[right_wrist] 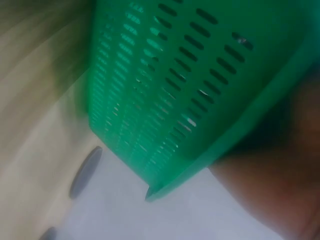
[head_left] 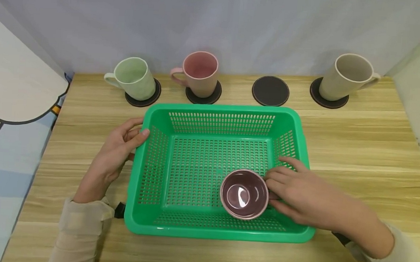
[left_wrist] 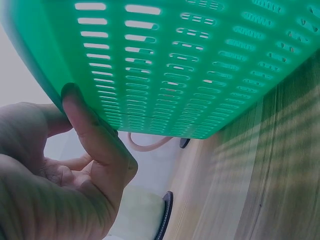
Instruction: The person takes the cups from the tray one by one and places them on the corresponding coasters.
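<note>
A green plastic basket (head_left: 219, 232) stands on the wooden table, also seen from below in the left wrist view. My left hand (head_left: 118, 150) grips its left rim, thumb on top and fingers behind the wall. Inside the basket's near right part is a mauve mug (head_left: 244, 194), its opening facing up. My right hand (head_left: 299, 187) reaches over the right rim and holds the mug at its right side, where the fingers hide any handle. Whether the mug touches the basket floor I cannot tell. In the blurred right wrist view, the basket wall (right_wrist: 165, 85) hides the mug.
Behind the basket, a green mug (head_left: 135, 81), a pink mug (head_left: 202, 75) and a beige mug (head_left: 342, 80) stand on dark round coasters. A bare coaster (head_left: 270, 90) lies between the pink and beige mugs. A pale cloth (head_left: 236, 29) hangs along the table's back edge.
</note>
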The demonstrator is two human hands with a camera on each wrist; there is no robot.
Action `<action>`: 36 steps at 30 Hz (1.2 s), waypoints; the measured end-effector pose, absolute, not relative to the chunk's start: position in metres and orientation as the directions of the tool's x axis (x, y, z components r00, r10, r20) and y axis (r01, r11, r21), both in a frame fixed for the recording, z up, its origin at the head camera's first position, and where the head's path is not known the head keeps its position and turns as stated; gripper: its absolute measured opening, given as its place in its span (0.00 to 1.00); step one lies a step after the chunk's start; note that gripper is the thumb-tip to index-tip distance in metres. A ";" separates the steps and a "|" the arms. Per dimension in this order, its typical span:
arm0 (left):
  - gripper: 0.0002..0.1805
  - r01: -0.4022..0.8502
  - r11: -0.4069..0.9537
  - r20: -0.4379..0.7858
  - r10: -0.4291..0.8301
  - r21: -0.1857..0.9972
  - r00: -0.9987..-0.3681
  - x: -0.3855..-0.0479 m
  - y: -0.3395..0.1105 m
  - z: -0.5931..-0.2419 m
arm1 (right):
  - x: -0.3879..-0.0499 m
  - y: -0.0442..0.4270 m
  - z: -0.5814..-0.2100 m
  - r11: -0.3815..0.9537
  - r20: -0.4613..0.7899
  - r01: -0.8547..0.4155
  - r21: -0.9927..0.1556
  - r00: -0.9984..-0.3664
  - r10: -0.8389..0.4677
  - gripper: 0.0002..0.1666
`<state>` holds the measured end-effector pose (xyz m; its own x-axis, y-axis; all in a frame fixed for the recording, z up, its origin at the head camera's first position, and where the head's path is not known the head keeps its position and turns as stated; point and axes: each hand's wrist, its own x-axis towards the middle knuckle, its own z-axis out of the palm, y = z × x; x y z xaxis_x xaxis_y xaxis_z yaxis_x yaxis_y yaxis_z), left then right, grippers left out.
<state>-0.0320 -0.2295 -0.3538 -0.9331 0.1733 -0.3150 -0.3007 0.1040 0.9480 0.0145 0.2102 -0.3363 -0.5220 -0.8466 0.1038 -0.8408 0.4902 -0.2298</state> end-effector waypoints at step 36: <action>0.25 -0.302 0.086 -0.312 0.166 0.950 -0.935 -0.032 -0.229 -0.353 | 0.004 0.189 -0.330 0.469 -0.116 -0.596 -0.652 -0.533 -0.838 0.06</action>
